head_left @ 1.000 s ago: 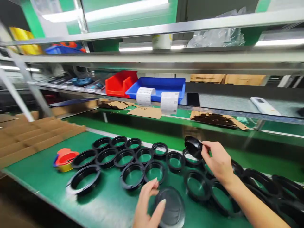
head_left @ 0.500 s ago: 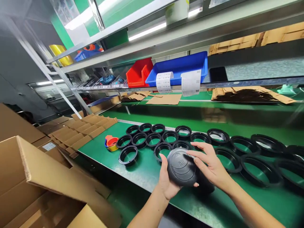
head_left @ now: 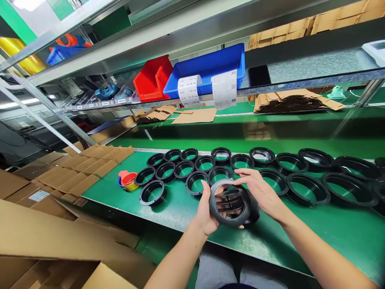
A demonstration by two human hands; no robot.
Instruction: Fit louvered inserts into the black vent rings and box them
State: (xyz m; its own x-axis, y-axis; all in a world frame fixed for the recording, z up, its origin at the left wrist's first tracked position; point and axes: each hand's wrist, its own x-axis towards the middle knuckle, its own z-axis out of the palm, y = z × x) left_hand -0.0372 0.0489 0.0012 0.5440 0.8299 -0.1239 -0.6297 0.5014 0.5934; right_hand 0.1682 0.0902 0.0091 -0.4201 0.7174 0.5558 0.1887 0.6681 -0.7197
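Note:
A round black air vent (head_left: 214, 205) is tilted toward me just above the bench's front edge. Its slats (head_left: 230, 202) stand turned, with gaps between them. My left hand (head_left: 207, 212) is closed round its left side, thumb up along the rim and fingers underneath. My right hand (head_left: 260, 192) lies against its upper right, fingers stretched out and fingertips at the top of the rim; its thumb is hidden. Behind the vent, more black plastic (head_left: 255, 210) shows in part. Black rings (head_left: 197, 183) lie on the bench just beyond my hands.
Several more black rings (head_left: 308, 188) spread across the green bench (head_left: 120, 198). Coloured tape rolls (head_left: 128, 181) sit at left, near folded cardboard (head_left: 81, 164). A cardboard box (head_left: 54, 233) stands front left. The shelf holds a red bin (head_left: 153, 80), a blue bin (head_left: 207, 64) and a phone (head_left: 259, 76).
The vent's face was closed by its slats; now they are turned and its inside shows. My right fingers have shifted from above its face to its rim. The whole view has shifted.

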